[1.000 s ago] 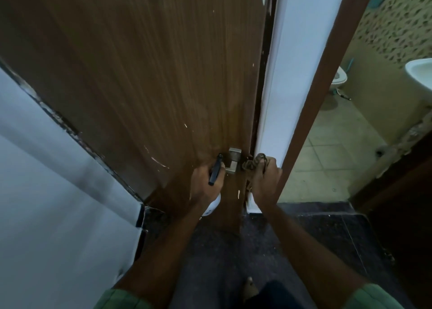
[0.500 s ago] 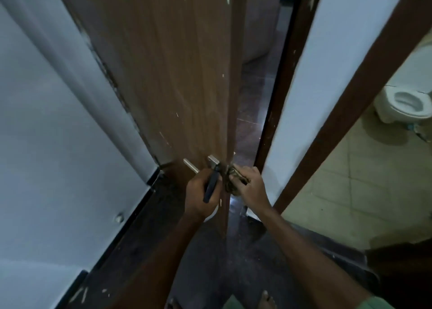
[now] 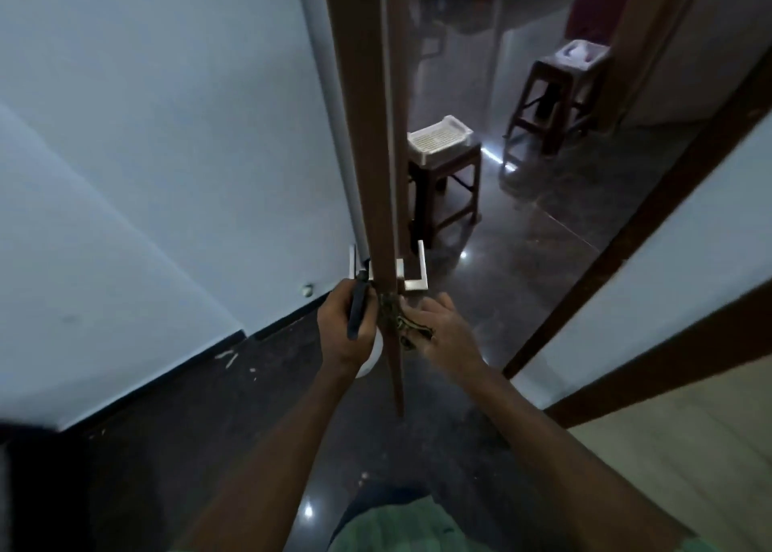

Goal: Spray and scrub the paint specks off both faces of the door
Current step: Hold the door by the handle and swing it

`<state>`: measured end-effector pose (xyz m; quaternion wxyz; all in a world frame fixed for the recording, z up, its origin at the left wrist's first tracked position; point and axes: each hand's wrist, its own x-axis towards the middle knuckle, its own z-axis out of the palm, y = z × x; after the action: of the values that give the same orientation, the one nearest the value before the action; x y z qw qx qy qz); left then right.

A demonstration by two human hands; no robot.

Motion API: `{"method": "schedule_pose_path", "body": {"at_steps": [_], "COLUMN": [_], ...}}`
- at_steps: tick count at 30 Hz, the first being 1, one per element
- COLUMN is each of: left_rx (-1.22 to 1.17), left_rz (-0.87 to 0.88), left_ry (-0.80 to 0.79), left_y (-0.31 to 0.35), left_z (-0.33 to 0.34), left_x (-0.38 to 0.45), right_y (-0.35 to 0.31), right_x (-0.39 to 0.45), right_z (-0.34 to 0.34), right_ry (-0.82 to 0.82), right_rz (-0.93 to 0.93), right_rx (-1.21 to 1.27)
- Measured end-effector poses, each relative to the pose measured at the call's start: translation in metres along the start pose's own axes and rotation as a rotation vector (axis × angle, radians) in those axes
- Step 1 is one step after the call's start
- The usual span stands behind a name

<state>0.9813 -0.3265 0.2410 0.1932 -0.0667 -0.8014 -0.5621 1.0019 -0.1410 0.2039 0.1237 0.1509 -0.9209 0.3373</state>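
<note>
The head view looks down two bare forearms to the hands at the edge of the brown door (image 3: 378,133), which stands edge-on between them: the left hand (image 3: 344,330) on its left side has its fingers curled round a spray bottle (image 3: 358,309) with a dark trigger and a pale body, and the right hand (image 3: 445,332) on its right side pinches a dull greenish scrubber (image 3: 407,330) against the door edge. Just above the hands, a metal lever handle (image 3: 413,273) sticks out from each face. Farther off on the dark glossy floor (image 3: 522,267) stand two brown stools (image 3: 449,175), the nearer one carrying a white basket (image 3: 438,135).
</note>
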Motion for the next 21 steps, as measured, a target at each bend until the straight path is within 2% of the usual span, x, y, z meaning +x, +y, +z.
{"method": "schedule_pose_path", "body": {"at_steps": [4,7,10,15,18,21], "left_rx": [0.027,0.019,0.049,0.223,0.290,0.363], "left_rz": [-0.035,-0.098,-0.134,-0.029,0.009,-0.060], "left_ry": [0.137,0.249,0.320,0.415,0.385,0.387], "left_y": [-0.017,-0.024,-0.028,-0.027,-0.033,-0.047], "left_z": [-0.033,-0.055,-0.077,-0.113,-0.121,-0.124], "left_x": [0.002,0.001,0.006,0.019,0.024,0.030], "right_y": [-0.019,-0.032,-0.031,-0.016,-0.015,-0.018], "right_x": [0.019,0.030,0.045,0.089,0.122,0.154], "right_z": [0.029,0.050,0.071,0.112,0.135,0.152], "right_ry": [-0.002,0.125,0.199,0.036,-0.074,-0.223], "right_rz": [-0.191,-0.298,-0.319,-0.314,-0.320,-0.334], "right_rx": [-0.042,-0.101,-0.096,-0.103,-0.138,-0.223]}}
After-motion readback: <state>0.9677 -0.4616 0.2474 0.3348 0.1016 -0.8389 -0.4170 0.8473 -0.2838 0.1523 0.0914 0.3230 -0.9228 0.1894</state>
